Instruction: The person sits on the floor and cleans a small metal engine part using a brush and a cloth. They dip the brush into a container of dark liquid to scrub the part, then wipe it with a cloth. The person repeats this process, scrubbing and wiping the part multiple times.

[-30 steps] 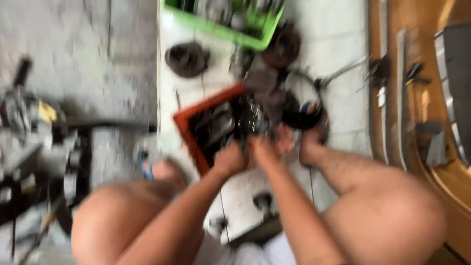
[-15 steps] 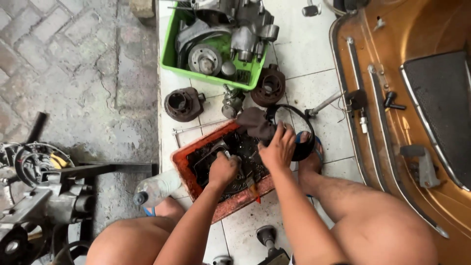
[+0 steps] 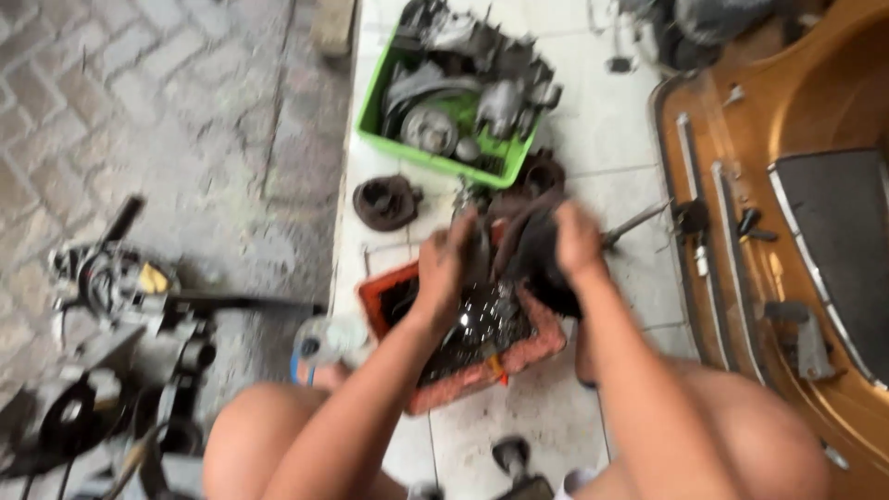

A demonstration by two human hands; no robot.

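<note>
From the head view, both hands hold a dark, greasy engine part (image 3: 528, 245) just above the red tray (image 3: 546, 347), which sits on the tile floor between the person's knees. The left hand (image 3: 444, 264) grips the part's left side, and the right hand (image 3: 576, 243) is closed over its far right edge; blur hides the exact finger hold. Oily liquid glints in the tray below. A green crate (image 3: 375, 106) of metal parts stands farther off, with a round dark part (image 3: 384, 202) near its left corner. The step looks like washing or rinsing the part over the tray; the next move likely calls for a firm grip while turning it.
</note>
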